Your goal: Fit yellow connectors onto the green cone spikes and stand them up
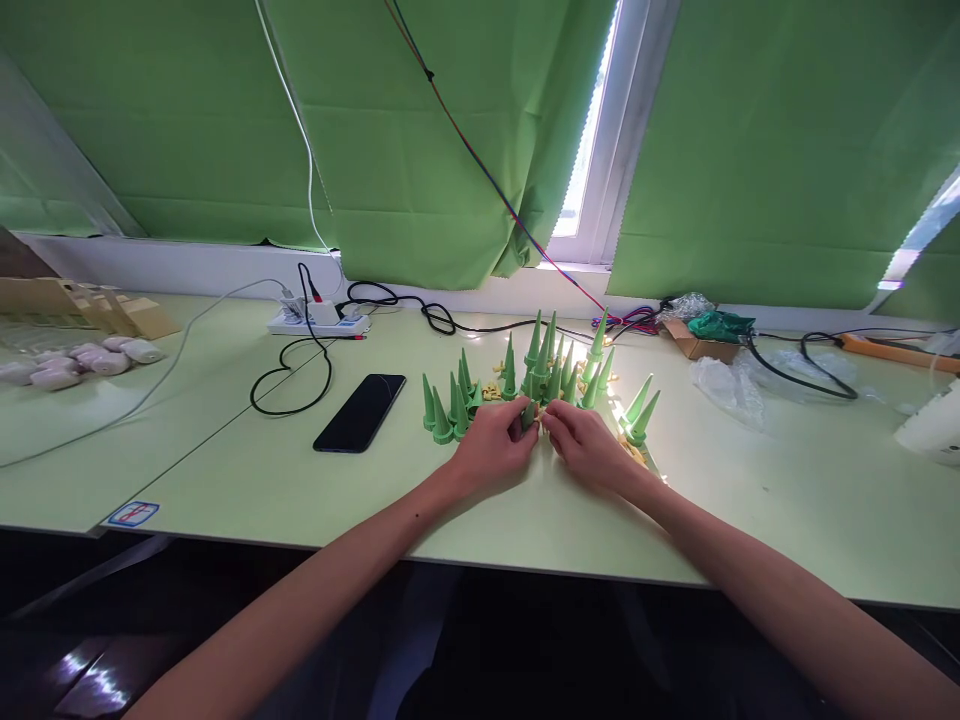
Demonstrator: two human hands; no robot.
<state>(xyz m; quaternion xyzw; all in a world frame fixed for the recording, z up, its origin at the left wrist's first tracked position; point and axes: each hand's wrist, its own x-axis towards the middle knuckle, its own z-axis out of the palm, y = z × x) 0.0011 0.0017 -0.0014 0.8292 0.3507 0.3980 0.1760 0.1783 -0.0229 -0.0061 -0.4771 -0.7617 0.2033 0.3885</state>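
My left hand (495,440) is closed around a small green cone (529,414), low over the table's front part. My right hand (585,443) meets it from the other side, thumb and fingertips pinched at a tiny yellowish piece (541,414) beside the cone; its exact kind is too small to make out. Just beyond both hands stand several green pointed cones (510,368) with round bases, mostly upright. Small yellow pieces (491,391) lie among them. To the right of my right hand, a few more cones (641,415) lean beside a yellow pile (632,450).
A black phone (360,413) lies left of the cones. Behind it are a power strip (319,320) and black cables (439,318). White rounded objects (109,360) sit far left. At right are a small cardboard box (701,342), clear plastic bags (731,388) and an orange object (900,352).
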